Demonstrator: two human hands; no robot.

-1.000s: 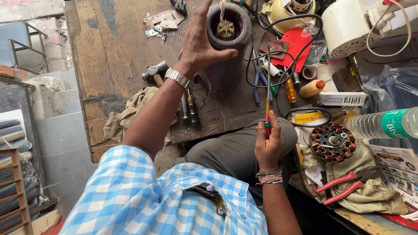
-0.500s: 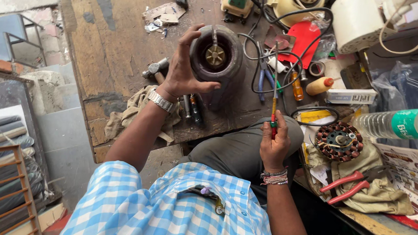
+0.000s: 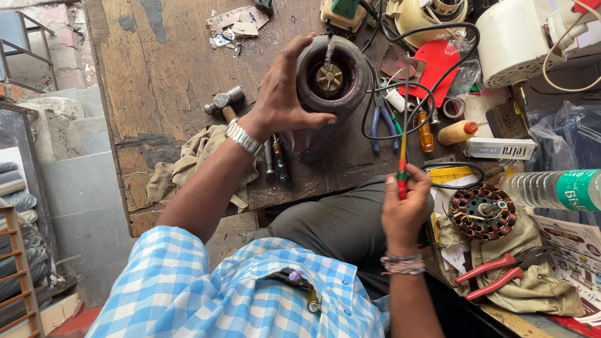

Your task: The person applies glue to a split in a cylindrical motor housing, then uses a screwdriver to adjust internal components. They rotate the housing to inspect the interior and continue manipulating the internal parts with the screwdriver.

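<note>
Fingers of your left hand point(image 3: 280, 100) wrap the dark round motor housing point(image 3: 331, 79), tilted on the worn wooden workbench point(image 3: 162, 82); your right hand point(image 3: 403, 211) pinches a slim red-and-green-handled screwdriver point(image 3: 402, 168) upright nearby.

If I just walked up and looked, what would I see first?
Probably the round dark motor at the top middle of the wooden table, held in the left hand. Just below, the right hand holds a thin red and green screwdriver upright. A ring of copper coils lies on a cloth at the right.
</note>
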